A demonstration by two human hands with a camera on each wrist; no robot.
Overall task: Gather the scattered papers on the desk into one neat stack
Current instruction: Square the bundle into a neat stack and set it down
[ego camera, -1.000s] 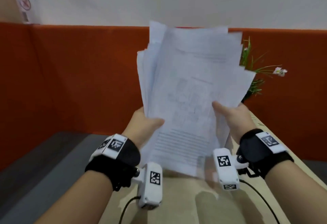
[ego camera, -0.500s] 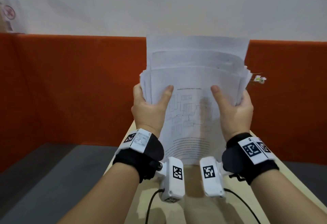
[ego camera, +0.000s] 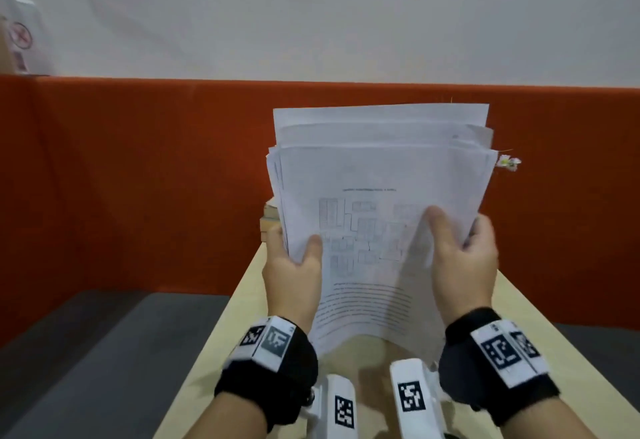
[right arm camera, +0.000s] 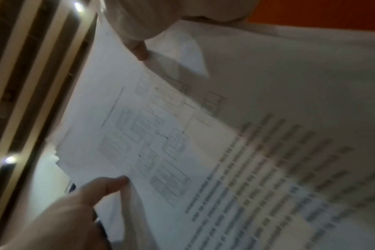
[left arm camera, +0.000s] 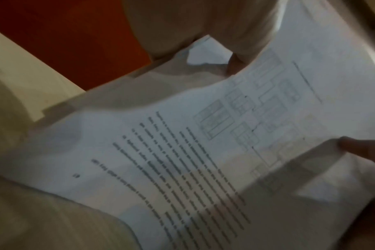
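Note:
A sheaf of white printed papers [ego camera: 381, 175] stands upright above the pale wooden desk [ego camera: 221, 352], its top edges stepped and uneven. My left hand [ego camera: 294, 265] grips its left edge, thumb on the front sheet. My right hand [ego camera: 460, 251] grips the right edge the same way. The front sheet shows a diagram and lines of text. The left wrist view shows the papers [left arm camera: 182, 152] close up with my left thumb [left arm camera: 353, 148] on them. The right wrist view shows the papers [right arm camera: 225, 152] with my right thumb [right arm camera: 105, 184] pressing the sheet.
An orange partition [ego camera: 138, 178] runs behind the desk under a white wall. A few stacked books [ego camera: 270, 216] sit at the desk's far end, behind the papers. A small white flower [ego camera: 507, 162] shows past the sheaf's right edge. A grey surface [ego camera: 86, 352] lies to the left.
The fanned, tilted sheets have been squared up between both hands. Since half a second ago both hands and the sheaf have come down closer to the desk.

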